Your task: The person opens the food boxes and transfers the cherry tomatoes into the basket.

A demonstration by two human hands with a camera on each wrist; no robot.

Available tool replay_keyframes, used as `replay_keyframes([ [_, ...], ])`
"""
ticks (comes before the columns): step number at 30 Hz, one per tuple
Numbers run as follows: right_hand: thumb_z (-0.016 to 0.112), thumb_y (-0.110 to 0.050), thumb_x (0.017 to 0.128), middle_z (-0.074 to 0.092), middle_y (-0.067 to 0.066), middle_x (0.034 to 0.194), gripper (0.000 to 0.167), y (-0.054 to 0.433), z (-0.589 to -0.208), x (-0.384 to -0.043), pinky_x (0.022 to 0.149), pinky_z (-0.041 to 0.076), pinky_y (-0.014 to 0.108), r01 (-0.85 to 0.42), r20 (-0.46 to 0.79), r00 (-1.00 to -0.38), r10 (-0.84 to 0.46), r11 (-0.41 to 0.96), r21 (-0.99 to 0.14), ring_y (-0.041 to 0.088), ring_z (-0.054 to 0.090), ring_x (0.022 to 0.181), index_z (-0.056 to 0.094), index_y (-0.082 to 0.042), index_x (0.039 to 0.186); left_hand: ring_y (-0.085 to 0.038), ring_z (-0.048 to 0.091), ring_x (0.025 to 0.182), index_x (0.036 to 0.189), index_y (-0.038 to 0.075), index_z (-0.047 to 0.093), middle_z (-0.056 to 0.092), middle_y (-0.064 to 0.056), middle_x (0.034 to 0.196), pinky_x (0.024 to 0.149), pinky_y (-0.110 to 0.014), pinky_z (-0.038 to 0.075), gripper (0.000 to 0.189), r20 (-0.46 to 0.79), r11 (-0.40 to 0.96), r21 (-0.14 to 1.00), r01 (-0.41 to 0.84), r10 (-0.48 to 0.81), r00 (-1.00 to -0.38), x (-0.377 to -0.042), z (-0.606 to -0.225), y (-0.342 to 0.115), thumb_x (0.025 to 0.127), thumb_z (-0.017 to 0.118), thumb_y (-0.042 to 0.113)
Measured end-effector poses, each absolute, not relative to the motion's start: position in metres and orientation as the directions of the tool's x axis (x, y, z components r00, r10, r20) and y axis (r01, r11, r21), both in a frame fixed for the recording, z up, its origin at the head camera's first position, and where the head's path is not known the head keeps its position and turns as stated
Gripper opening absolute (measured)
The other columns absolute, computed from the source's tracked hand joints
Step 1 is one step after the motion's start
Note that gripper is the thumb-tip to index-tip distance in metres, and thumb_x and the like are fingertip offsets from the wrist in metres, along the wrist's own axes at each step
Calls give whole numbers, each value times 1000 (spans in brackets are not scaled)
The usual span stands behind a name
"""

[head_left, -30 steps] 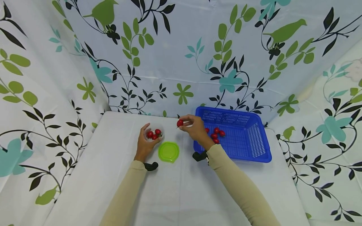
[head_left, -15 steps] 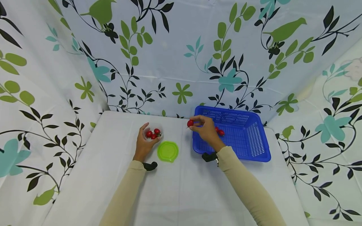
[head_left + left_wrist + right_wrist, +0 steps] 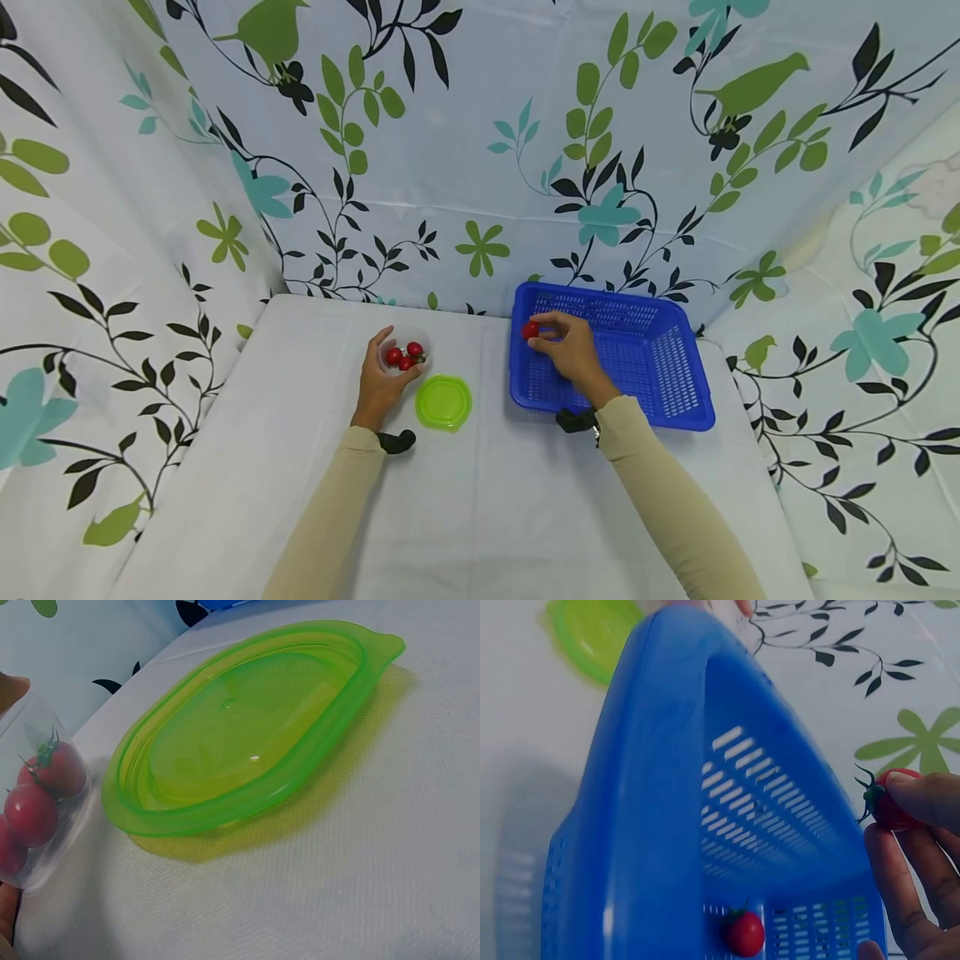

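My left hand [image 3: 381, 387] holds a small clear plastic container [image 3: 422, 339] with several cherry tomatoes [image 3: 406, 363] in it. In the left wrist view the container [image 3: 71, 829] stands at the left edge, the tomatoes [image 3: 31, 815] showing through its wall. Over the left part of a blue basket [image 3: 693, 367], my right hand [image 3: 573, 350] pinches one cherry tomato [image 3: 530, 331]. The right wrist view shows that tomato [image 3: 889, 813], with green sepals, between thumb and fingers above the basket's rim. Another cherry tomato [image 3: 742, 934] lies inside the basket; my hand hides part of the basket floor in the head view.
A green lid [image 3: 443, 402] lies on the white-covered table [image 3: 450, 517] between the container and the basket. Behind the table hangs a cloth [image 3: 450, 167] printed with leaves and birds. The basket's walls are slotted and stand well above its floor.
My right hand has moved to the right with the cherry tomato, from the table beside the basket to over the basket. My left hand stays round the container.
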State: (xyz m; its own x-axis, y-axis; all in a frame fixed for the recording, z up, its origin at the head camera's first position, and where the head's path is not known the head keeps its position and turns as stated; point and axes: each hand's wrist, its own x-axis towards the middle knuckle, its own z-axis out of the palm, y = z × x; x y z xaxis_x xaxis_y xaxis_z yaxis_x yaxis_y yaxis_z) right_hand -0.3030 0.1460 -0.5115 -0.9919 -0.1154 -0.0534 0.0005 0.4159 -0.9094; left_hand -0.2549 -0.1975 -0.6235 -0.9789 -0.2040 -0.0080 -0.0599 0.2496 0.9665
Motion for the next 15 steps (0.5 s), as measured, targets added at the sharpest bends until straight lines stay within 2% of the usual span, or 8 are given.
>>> replay_keyframes([
  [9, 81, -9, 94, 73, 12, 133, 37, 163, -518, -305, 100, 61, 54, 49, -84, -994, -69, 401, -915, 31, 73, 118, 74, -13, 130, -33, 34, 158, 165, 25, 32, 42, -15, 166, 133, -62, 20, 93, -4, 227, 973, -50, -197, -980, -255, -629, -199, 90, 87, 23],
  [15, 80, -10, 94, 72, 10, 134, 39, 176, -522, -307, 100, 62, 49, 61, -90, -995, -54, 399, -915, 31, 72, 118, 73, -11, 132, -33, 35, 157, 165, 25, 33, 43, -17, 165, 134, -61, 20, 92, 8, 230, 972, -38, -196, -981, -256, -630, -200, 90, 87, 23],
])
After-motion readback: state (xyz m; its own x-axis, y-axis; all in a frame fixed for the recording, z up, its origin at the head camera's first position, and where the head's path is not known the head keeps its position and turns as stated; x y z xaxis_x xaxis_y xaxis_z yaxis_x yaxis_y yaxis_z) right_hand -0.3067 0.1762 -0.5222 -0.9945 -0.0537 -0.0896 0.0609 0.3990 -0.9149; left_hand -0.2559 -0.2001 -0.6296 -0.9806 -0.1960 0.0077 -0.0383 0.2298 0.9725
